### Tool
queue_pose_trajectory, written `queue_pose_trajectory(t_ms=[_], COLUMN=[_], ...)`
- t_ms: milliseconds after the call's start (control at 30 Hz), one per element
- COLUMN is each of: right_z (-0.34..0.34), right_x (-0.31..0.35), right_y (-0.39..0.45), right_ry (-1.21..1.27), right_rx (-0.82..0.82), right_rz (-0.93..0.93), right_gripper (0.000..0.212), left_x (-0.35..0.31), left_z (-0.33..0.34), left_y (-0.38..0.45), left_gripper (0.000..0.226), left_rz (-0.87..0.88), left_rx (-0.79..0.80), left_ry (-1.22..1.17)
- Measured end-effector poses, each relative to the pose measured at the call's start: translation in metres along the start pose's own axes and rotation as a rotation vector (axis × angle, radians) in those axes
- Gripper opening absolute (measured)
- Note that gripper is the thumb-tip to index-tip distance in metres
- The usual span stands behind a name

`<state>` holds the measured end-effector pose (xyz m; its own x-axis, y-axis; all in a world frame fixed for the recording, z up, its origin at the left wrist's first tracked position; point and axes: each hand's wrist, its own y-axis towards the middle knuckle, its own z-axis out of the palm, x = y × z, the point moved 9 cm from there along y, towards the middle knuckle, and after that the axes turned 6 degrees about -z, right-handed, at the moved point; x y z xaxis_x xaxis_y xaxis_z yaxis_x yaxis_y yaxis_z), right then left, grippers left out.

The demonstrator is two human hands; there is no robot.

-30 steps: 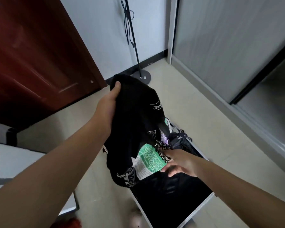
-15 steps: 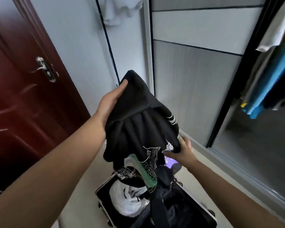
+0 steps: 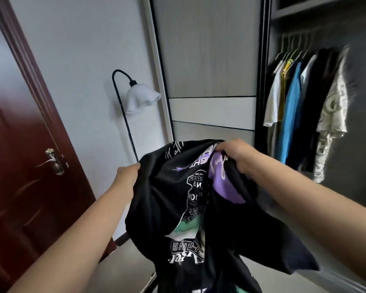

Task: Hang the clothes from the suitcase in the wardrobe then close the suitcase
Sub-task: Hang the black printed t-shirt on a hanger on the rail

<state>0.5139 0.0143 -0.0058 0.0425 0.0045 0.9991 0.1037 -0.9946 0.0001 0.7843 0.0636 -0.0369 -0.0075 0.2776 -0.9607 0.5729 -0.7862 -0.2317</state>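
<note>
The black printed shirt is up in the air, left of the open wardrobe and in front of its closed sliding door. The left hand has its grip bunched on one top edge; the right hand pinches the other, nearest the wardrobe. Several garments already hang on the rail inside. I judge the task is midway: this shirt has no hanger yet, and the suitcase, barely visible below, remains to be closed.

Both forearms bare, no sleeves; left hand, right hand ungloved.
</note>
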Motion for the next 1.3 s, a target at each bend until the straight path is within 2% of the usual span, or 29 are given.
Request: queue_pose_trajectory(t_ms=[67, 133, 167, 200, 267, 333, 367, 400, 433, 467, 533, 567, 600, 667, 733, 833, 933, 1000, 1100, 1200, 1233, 1300], right_z=[0.0, -0.003, -0.007, -0.01, -0.017, -0.019, -0.018, -0.017, -0.016, -0.016, -0.021, -0.025, -0.031, -0.043, -0.052, -0.059, -0.057, -0.046, -0.025, -0.015, -0.016, -0.021], right_x=[0.018, 0.034, 0.042, 0.05, 0.064, 0.071, 0.069, 0.069, 0.068, 0.068, 0.07, 0.072, 0.072, 0.066, 0.055, 0.044, 0.049, 0.059, 0.073, 0.085, 0.086, 0.09], right_y=[-0.012, -0.025, -0.032, -0.038, -0.051, -0.056, -0.059, -0.061, -0.064, -0.066, -0.069, -0.071, -0.071, -0.071, -0.07, -0.071, -0.072, -0.072, -0.078, -0.083, -0.084, -0.082], right_ry=[0.116, 0.22, 0.272, 0.321, 0.434, 0.552, 0.585, 0.598, 0.602, 0.606, 0.646, 0.679, 0.706, 0.693, 0.603, 0.496, 0.516, 0.48, 0.27, 0.307, 0.352, 0.43], right_rx=[-0.009, -0.05, -0.082, -0.109, -0.173, -0.205, -0.219, -0.229, -0.236, -0.242, -0.25, -0.258, -0.273, -0.31, -0.334, -0.337, -0.301, -0.177, 0.039, 0.182, 0.199, 0.189], right_rz=[-0.012, -0.021, -0.037, -0.056, -0.106, -0.127, -0.125, -0.122, -0.124, -0.131, -0.161, -0.174, -0.183, -0.177, -0.139, -0.128, -0.181, -0.265, -0.417, -0.504, -0.506, -0.517], right_gripper=[0.03, 0.032, 0.034, 0.036, 0.037, 0.035, 0.035, 0.035, 0.035, 0.035, 0.034, 0.033, 0.031, 0.026, 0.025, 0.025, 0.025, 0.028, 0.032, 0.037, 0.039, 0.034], left_x=[-0.013, -0.03, -0.033, -0.033, -0.026, -0.013, -0.001, 0.008, 0.013, 0.014, 0.001, -0.003, -0.007, -0.018, -0.036, -0.048, -0.033, -0.019, 0.0, 0.031, 0.043, 0.06], left_z=[0.005, 0.021, 0.031, 0.04, 0.055, 0.068, 0.072, 0.073, 0.074, 0.072, 0.061, 0.054, 0.049, 0.042, 0.037, 0.038, 0.044, 0.042, 0.032, 0.033, 0.033, 0.035], left_y=[-0.017, -0.054, -0.076, -0.095, -0.126, -0.154, -0.166, -0.172, -0.171, -0.165, -0.151, -0.141, -0.134, -0.123, -0.12, -0.123, -0.124, -0.118, -0.11, -0.116, -0.118, -0.113], left_gripper=[0.046, 0.028, 0.011, 0.009, 0.019, 0.006, 0.015, 0.032, 0.043, 0.045, 0.024, 0.012, 0.009, 0.016, 0.018, 0.016, 0.013, 0.011, 0.01, 0.072, 0.083, 0.078], left_rz=[0.171, 0.402, 0.462, 0.488, 0.468, 0.473, 0.451, 0.454, 0.491, 0.545, 0.599, 0.538, 0.459, 0.328, 0.325, 0.353, 0.297, 0.28, 0.27, 0.154, 0.102, 0.028], left_rx=[-0.025, 0.04, 0.133, 0.24, 0.516, 0.781, 0.889, 0.926, 0.895, 0.787, 0.491, 0.406, 0.389, 0.44, 0.467, 0.564, 0.71, 0.725, 0.755, 1.026, 1.071, 1.001], left_ry=[0.079, 0.183, 0.194, 0.157, 0.052, 0.13, 0.214, 0.278, 0.344, 0.385, 0.368, 0.277, 0.136, -0.136, -0.227, -0.15, 0.015, 0.137, 0.299, 0.342, 0.351, 0.402])
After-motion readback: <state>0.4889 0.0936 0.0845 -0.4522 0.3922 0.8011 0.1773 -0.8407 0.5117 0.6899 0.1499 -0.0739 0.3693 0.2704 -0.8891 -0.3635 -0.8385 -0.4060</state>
